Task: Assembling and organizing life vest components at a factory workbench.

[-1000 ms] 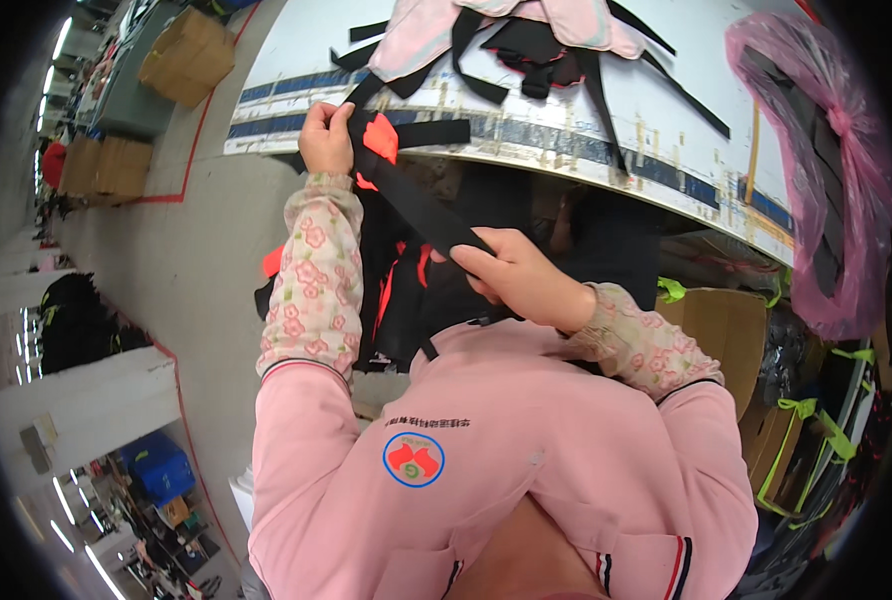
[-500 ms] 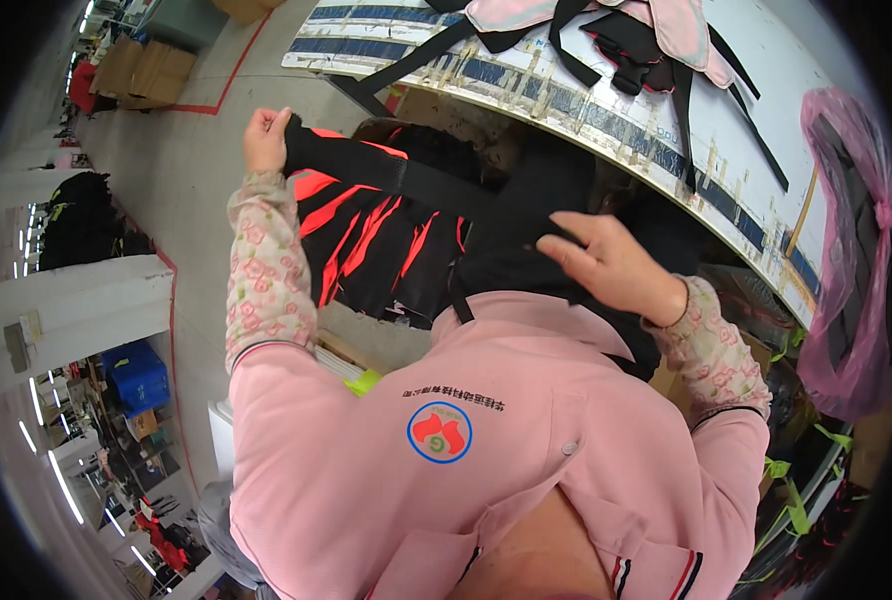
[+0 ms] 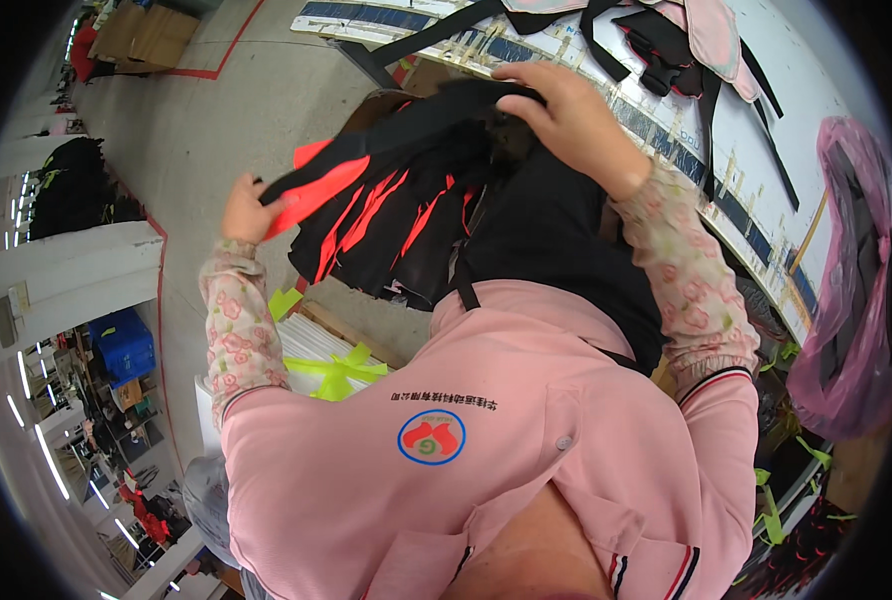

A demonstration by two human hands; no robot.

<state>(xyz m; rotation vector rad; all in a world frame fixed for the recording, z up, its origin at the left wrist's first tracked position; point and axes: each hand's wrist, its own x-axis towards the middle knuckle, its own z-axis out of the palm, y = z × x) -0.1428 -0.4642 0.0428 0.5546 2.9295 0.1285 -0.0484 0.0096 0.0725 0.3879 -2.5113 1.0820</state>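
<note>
A black fabric strip with a bright red-orange face [image 3: 406, 128] stretches between my two hands. My left hand [image 3: 245, 210] pinches its left end, where the red side is turned up. Above my lap, my right hand [image 3: 578, 125] grips the other end between thumb and fingers. Just below the strip hangs a bundle of similar black and red strips [image 3: 366, 225], spread like a fan. My black trousers lie behind and below my right hand.
A worn white worktable [image 3: 666, 140] crosses the upper right, with a pink and black strapped item [image 3: 656, 50] on it. Pink plastic wrap [image 3: 846, 300] hangs at the right. White stacked material with yellow-green ties [image 3: 336, 372] stands by my left elbow. Cardboard boxes [image 3: 146, 35] sit farther off.
My right hand has moved up and taken the strip's right end. My left hand has come down and left, and the strip's red face is now turned up there.
</note>
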